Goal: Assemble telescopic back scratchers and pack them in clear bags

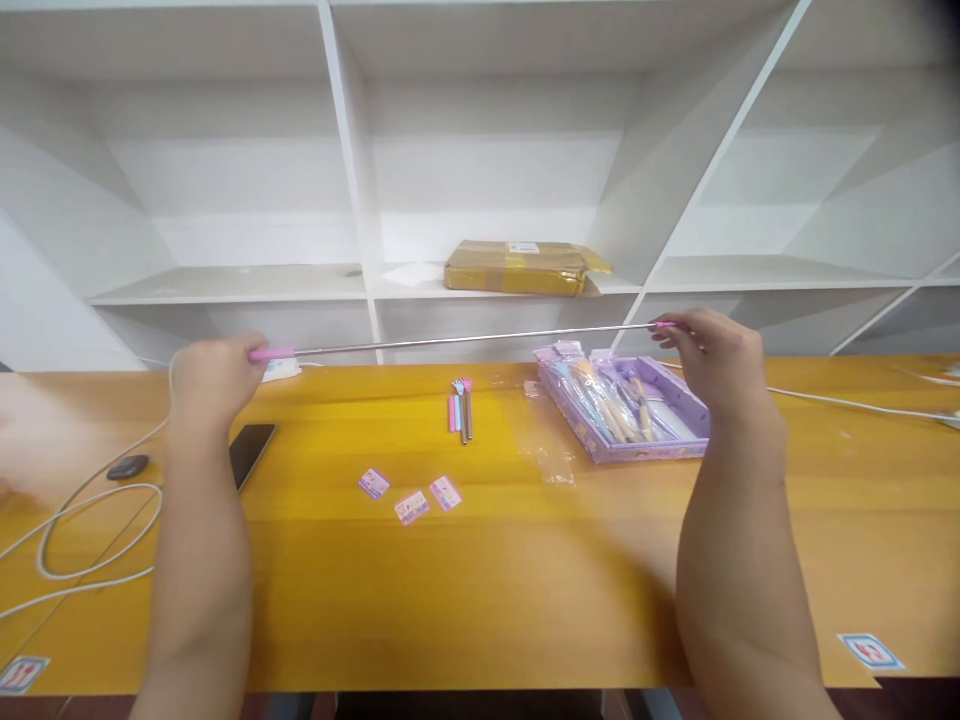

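Left hand [217, 375]: you grasp the rod [480, 338] by its pink handle [272, 354], mid-left.
Right hand [716, 350]: you pinch its pink tip [664, 324], mid-right.
Purple tray [652, 452]: plastic packets [604, 400] inside.

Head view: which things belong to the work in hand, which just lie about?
Likely the work:
silver metal rod with pink ends, held
sticks with blue and pink tips
small pink and purple cards
purple tray of plastic packets

Apparently lying about:
black phone
white cables
brown cardboard box
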`<state>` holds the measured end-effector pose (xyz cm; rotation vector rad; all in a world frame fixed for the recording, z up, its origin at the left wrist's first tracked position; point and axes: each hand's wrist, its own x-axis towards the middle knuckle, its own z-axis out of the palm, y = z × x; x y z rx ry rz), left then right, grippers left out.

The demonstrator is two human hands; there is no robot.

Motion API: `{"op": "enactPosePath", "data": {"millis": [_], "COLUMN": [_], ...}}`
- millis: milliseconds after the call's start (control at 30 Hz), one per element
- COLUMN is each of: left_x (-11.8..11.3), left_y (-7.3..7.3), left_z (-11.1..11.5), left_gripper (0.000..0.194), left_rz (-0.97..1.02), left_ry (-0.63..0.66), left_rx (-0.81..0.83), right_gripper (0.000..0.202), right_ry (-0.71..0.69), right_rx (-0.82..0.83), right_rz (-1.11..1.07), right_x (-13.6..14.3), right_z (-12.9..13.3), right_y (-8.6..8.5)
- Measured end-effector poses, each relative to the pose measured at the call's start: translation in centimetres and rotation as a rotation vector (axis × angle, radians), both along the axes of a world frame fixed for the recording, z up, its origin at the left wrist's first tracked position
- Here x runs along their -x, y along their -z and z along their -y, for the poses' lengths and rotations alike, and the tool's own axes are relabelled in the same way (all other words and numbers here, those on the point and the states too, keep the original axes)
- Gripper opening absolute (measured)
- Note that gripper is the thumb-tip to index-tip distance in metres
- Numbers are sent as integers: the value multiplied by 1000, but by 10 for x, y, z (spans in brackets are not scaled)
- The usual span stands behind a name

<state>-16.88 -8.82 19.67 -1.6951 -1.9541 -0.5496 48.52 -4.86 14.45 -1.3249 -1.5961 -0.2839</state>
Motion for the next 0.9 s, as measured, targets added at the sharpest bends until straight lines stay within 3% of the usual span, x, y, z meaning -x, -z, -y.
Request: {"op": "enactPosePath", "data": {"millis": [233, 367, 500, 667, 900], "left_x": [2, 1, 0, -2, -7], "left_y": [2, -1, -6, -8, -8], "left_z": [1, 6, 12, 15, 18], "left_gripper": [19, 24, 37, 38, 32], "left_rz": [-79, -142, -193, -199, -206], "left_ry": [64, 6, -55, -91, -96], "left_rx": [-3, 50, 153, 159, 120], "right_gripper": [14, 13, 24, 25, 19], "right_ry": [34, -25, -103, -127, -44], "right_rx": [-4, -67, -149, -198, -113], "right_rz": [59, 136, 181, 175, 151], "right_x": [0, -1, 0, 0, 2], "right_z": [1, 0, 2, 10, 16], "right_y": [0, 0, 0, -4, -9]}}
